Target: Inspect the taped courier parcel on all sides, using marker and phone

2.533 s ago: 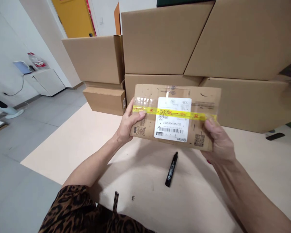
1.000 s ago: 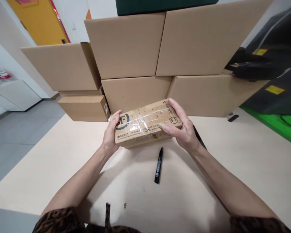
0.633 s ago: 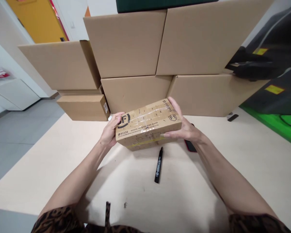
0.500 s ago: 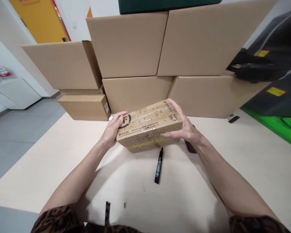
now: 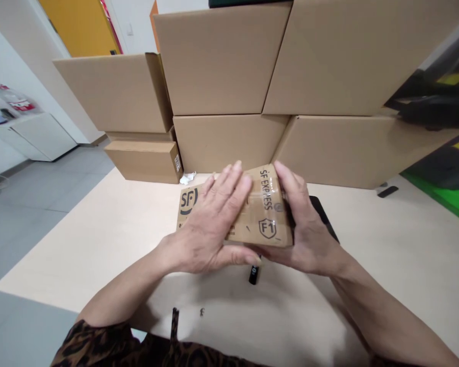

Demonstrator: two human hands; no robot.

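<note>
A taped cardboard box (image 5: 270,224) with "SF EXPRESS" printing is held above the table, tilted. My right hand (image 5: 308,229) grips its right end, thumb side at the upper corner and fingers partly hidden beneath. Flat across the top face lies my left hand (image 5: 210,229), its fingers stretched out and its thumb along the near edge. Under the box, a black marker (image 5: 254,272) shows only in part. A dark phone-like object (image 5: 324,216) is partly hidden behind my right hand.
Large cardboard boxes (image 5: 222,66) are stacked along the table's back. A smaller box (image 5: 143,160) and crumpled white paper (image 5: 187,178) are at back left. A small black object (image 5: 387,191) lies at right on the table (image 5: 80,244).
My left hand has moved from the box's left end onto its top face. The box has turned, with its right end nearer, and the view has shifted.
</note>
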